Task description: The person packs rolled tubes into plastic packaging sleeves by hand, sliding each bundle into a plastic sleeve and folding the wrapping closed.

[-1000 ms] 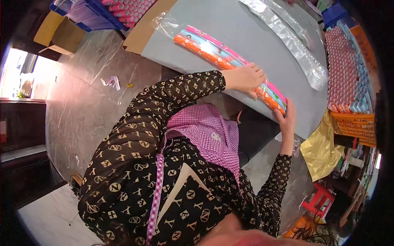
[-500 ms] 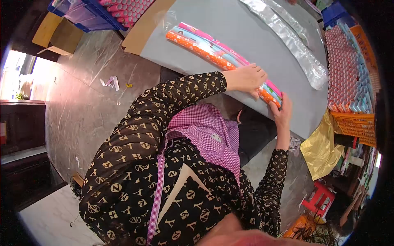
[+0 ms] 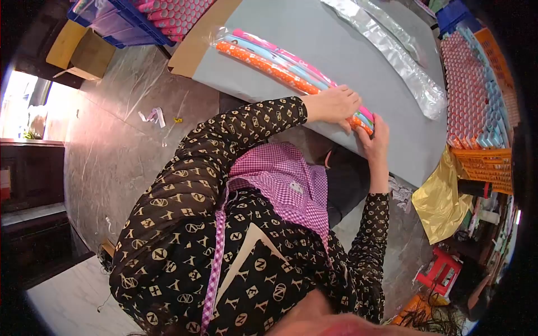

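Observation:
A bundle of wrapping paper rolls [image 3: 269, 63] in orange, light blue and pink lies slantwise on the grey tabletop [image 3: 291, 22]. Clear plastic film shows at its far left end. My left hand [image 3: 335, 105] rests over the bundle near its right part, fingers wrapped across it and hiding a section of the rolls. At the bundle's right end is my right hand [image 3: 376, 139], its thumb and fingers closed around the tips. Further back on the table lie long clear plastic sleeves [image 3: 392, 53].
An orange crate [image 3: 485, 165] packed with many rolls [image 3: 471, 92] stands at the right. Pink rolls [image 3: 168, 19] sit by a blue crate [image 3: 134, 22] at upper left. Gold foil [image 3: 440, 201] hangs beside the table, above a red stool [image 3: 441, 273]. A cardboard box [image 3: 92, 53] stands on the floor.
The roll bundle has shifted slightly left along the table. My right hand has moved left with the bundle's end, while my left hand has moved only a little.

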`<state>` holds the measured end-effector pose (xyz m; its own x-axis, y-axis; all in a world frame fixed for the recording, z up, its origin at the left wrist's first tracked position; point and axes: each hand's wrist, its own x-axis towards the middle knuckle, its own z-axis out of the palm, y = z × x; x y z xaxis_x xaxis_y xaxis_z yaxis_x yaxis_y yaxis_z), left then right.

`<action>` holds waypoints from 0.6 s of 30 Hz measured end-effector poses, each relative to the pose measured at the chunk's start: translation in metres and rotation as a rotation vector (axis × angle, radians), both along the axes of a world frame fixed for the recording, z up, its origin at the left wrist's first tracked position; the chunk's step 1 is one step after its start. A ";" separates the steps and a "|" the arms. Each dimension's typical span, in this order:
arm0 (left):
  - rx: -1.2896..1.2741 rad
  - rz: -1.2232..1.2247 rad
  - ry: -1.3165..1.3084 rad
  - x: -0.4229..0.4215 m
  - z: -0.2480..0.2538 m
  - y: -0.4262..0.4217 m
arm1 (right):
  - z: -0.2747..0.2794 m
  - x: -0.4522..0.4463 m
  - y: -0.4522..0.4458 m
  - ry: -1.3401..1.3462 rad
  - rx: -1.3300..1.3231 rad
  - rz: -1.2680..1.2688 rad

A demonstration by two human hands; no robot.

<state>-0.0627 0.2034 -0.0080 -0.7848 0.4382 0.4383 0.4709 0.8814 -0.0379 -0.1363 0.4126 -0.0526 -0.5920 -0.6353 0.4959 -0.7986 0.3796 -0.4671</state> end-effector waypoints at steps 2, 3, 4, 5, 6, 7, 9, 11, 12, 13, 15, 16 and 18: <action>0.004 0.017 -0.015 0.000 0.002 0.002 | -0.004 -0.003 -0.003 0.041 0.002 0.005; 0.003 0.018 -0.015 -0.001 0.001 0.003 | -0.006 -0.003 -0.003 0.041 0.001 0.006; 0.000 0.007 -0.010 -0.002 0.001 0.003 | -0.007 -0.004 -0.004 0.038 0.004 -0.001; -0.001 -0.003 -0.006 0.000 0.002 0.000 | -0.006 -0.002 -0.008 0.033 0.009 -0.009; -0.003 -0.001 -0.001 0.001 0.003 -0.002 | -0.003 -0.001 -0.009 0.038 0.007 -0.008; 0.017 0.004 -0.037 0.002 0.004 -0.003 | 0.001 -0.002 -0.009 0.035 0.005 0.026; 0.036 0.006 -0.069 0.003 0.006 -0.002 | 0.005 -0.002 -0.006 0.036 0.003 0.058; 0.110 -0.082 0.026 0.003 0.006 -0.005 | 0.004 -0.006 -0.001 0.042 -0.003 0.108; 0.092 -0.082 0.024 0.005 0.008 -0.010 | 0.005 -0.008 0.001 0.041 0.000 0.089; 0.080 -0.089 0.020 0.010 0.010 -0.018 | 0.008 -0.010 0.001 0.011 0.051 0.098; 0.009 -0.044 -0.099 0.020 0.017 -0.040 | 0.025 -0.003 0.004 -0.065 0.123 0.116; -0.031 -0.007 -0.111 0.023 0.015 -0.050 | 0.035 0.003 0.004 -0.103 0.138 0.130; -0.057 0.045 -0.185 0.029 0.015 -0.062 | 0.027 0.001 0.004 -0.078 0.126 0.125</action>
